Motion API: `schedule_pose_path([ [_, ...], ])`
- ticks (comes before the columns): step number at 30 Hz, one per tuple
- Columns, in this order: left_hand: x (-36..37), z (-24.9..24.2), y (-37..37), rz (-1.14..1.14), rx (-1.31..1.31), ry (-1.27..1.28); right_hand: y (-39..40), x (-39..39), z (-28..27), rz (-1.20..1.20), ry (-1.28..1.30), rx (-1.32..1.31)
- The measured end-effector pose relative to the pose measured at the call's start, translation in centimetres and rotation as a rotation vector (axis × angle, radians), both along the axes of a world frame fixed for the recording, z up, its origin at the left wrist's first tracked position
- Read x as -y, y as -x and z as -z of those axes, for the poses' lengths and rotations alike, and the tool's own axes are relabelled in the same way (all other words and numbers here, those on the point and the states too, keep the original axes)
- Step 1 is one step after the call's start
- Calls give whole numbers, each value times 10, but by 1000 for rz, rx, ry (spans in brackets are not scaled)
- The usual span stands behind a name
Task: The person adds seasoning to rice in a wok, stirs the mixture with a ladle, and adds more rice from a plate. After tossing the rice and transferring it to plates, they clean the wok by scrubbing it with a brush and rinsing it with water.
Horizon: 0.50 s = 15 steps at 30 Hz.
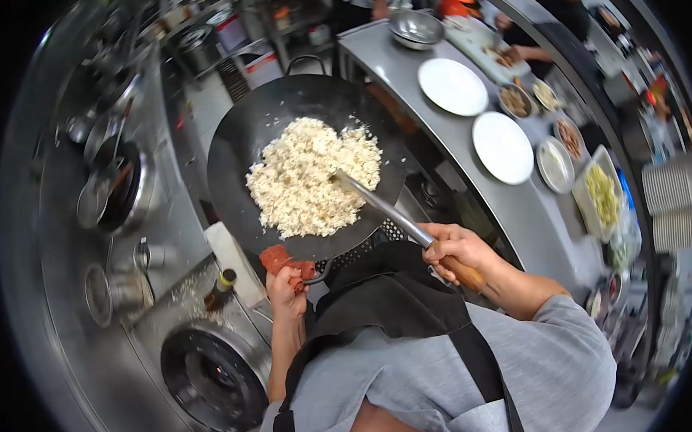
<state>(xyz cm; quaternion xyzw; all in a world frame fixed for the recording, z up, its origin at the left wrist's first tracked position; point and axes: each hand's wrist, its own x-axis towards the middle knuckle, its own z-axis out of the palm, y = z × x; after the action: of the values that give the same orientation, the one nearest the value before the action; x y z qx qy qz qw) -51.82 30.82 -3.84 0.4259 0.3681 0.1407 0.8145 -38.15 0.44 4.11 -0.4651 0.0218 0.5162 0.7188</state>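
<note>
Wok [237, 144] of fried rice [310, 179], my left hand [286, 290] clenched its cloth-wrapped handle [283, 262], right hand [454, 250] gripped ladle [380, 207], bowl buried in rice, burner hidden beneath.

Bright, even overhead light, glare on the steel counter [433, 99], heavy fisheye bending and dark vignetted edges.

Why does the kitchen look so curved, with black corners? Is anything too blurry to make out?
Head view: a fisheye lens bends the steel counter into an arc and leaves black corners. The wok, rice, left hand and right hand are sharp and evenly lit. Dishes at the far right edge are squeezed and smeared. Glare streaks the steel at left.
</note>
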Motion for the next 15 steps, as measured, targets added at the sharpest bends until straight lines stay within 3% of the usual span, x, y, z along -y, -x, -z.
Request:
schedule_pose_path([
  [8,-79,48,-18,419,74,97,133,-54,19,478,86,90],
  [15,-94,88,-35,510,142,149,162,-49,26,682,254,253],
])
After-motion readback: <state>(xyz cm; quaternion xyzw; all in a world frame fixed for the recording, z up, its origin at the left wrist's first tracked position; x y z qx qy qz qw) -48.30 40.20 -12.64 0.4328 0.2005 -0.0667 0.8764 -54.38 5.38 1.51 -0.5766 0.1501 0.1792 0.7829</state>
